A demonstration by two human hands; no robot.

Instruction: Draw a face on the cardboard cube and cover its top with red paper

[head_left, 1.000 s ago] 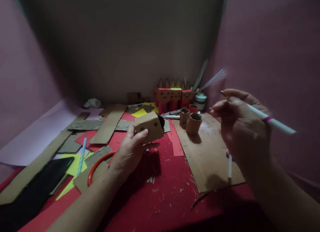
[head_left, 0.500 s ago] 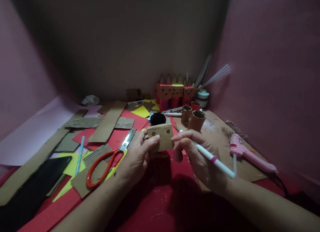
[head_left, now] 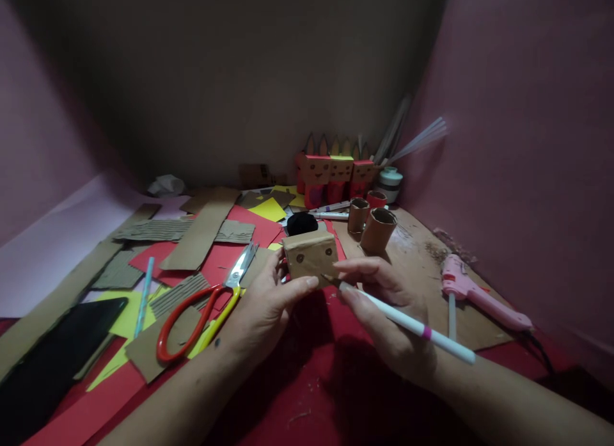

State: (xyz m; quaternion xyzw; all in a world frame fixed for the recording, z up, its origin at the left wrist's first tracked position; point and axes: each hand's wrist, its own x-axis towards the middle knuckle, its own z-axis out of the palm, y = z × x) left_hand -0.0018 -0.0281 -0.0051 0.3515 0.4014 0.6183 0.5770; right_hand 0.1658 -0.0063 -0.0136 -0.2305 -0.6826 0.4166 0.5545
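Note:
A small cardboard box (head_left: 314, 254) with two drawn round eyes faces me in the middle. My left hand (head_left: 273, 292) grips it from the left, thumb along its lower front edge. Between the fingers of my right hand (head_left: 384, 305) is a white marker (head_left: 412, 324) with a purple band. Its dark tip is at the lower part of the box's front, below the eyes; whether it touches I cannot tell. Scissors (head_left: 206, 311) with red and yellow handles lie open beside my left wrist.
A pink glue gun (head_left: 480, 292) lies at the right. Cardboard tubes (head_left: 378, 230) stand behind my right hand. Several finished box-headed figures (head_left: 316, 171) line the back, near a lidded jar (head_left: 388, 185). Cardboard strips (head_left: 201, 231) and coloured paper spread over the left; a black phone-like slab (head_left: 62, 350) lies nearer.
The marker has turned so its tip points at the lower front of the box, with my right fingers closed around it. The box has tilted, showing more of its top.

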